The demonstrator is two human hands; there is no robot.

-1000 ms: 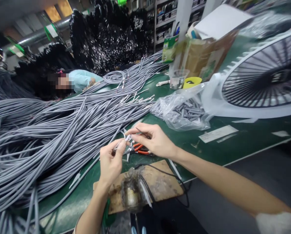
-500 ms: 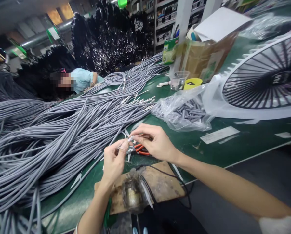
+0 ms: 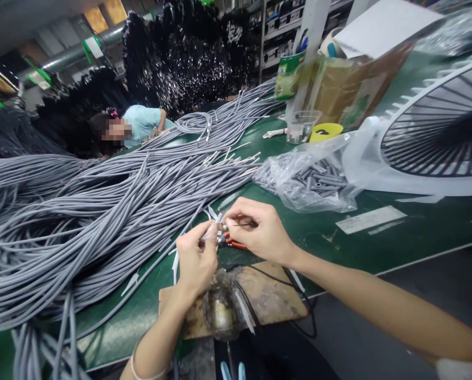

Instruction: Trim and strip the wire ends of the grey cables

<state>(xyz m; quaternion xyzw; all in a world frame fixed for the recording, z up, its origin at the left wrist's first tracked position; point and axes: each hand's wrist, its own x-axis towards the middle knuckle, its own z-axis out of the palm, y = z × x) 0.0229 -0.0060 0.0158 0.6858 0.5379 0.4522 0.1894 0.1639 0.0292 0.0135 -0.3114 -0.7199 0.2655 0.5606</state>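
My left hand (image 3: 196,258) is closed, its thumb and forefinger pinching a grey cable (image 3: 219,217) near its pale end. Right beside it, my right hand (image 3: 259,231) has its fingertips pressed together at that end. What exactly sits between those fingertips is too small to make out. Under and behind my right fingers lie pliers with orange handles (image 3: 236,244), partly covered by the hand. A large bundle of grey cables (image 3: 101,227) spreads over the green table (image 3: 299,232) to the left, many with whitish stripped ends pointing right.
A clear plastic bag (image 3: 310,179) of short grey tubes lies beyond my right hand, next to a white fan (image 3: 362,163). A soot-stained pot (image 3: 221,311) stands on a wooden board (image 3: 271,298) near me. Behind are a cardboard box (image 3: 350,89), yellow tape roll (image 3: 326,132) and a co-worker (image 3: 143,124).
The view has shifted, so the scene sits slightly further right. My hands stay close together at the cable end; the right fingertips have drawn slightly off to the right of the left ones.
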